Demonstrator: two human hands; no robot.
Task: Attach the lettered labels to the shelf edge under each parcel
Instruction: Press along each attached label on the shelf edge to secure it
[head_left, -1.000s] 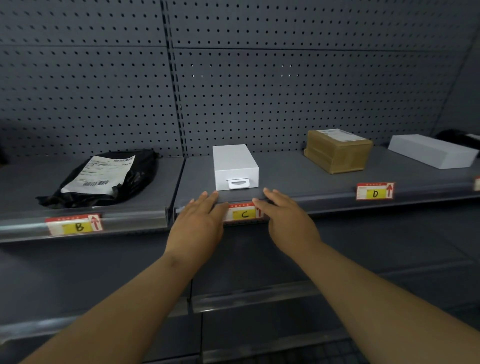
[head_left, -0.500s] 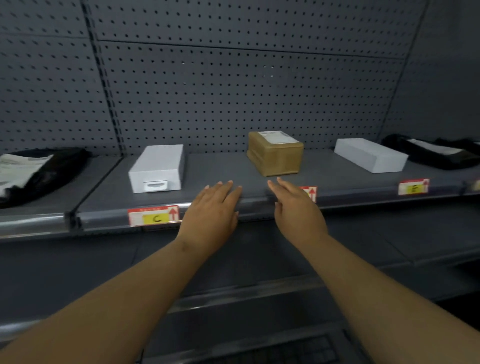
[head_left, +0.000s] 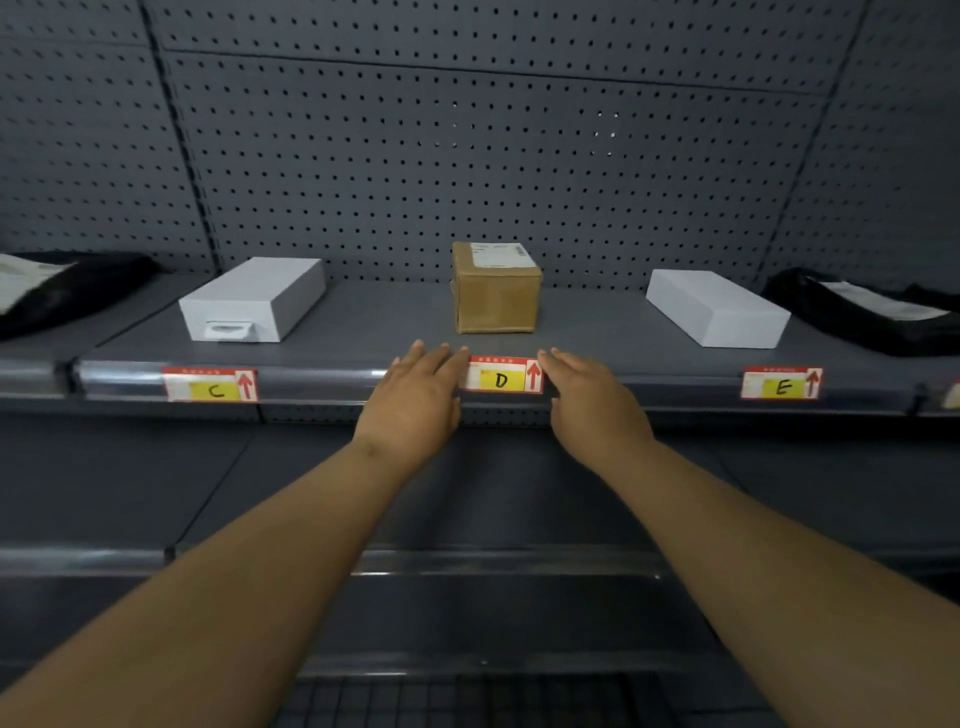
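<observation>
Label D, red-bordered with a yellow patch, sits on the shelf edge below the brown cardboard parcel. My left hand lies flat with its fingertips at the label's left end. My right hand lies flat with its fingertips at the right end. Neither hand holds anything. Label C is on the edge under the white drawer-style box. Label E is below the flat white box.
Black mailer bags lie at the far left and far right of the shelf. A grey pegboard wall backs the shelf. Lower shelf edges run beneath my forearms.
The view has shifted right from label C to label D. Both hands left label C and now flank label D under the brown parcel.
</observation>
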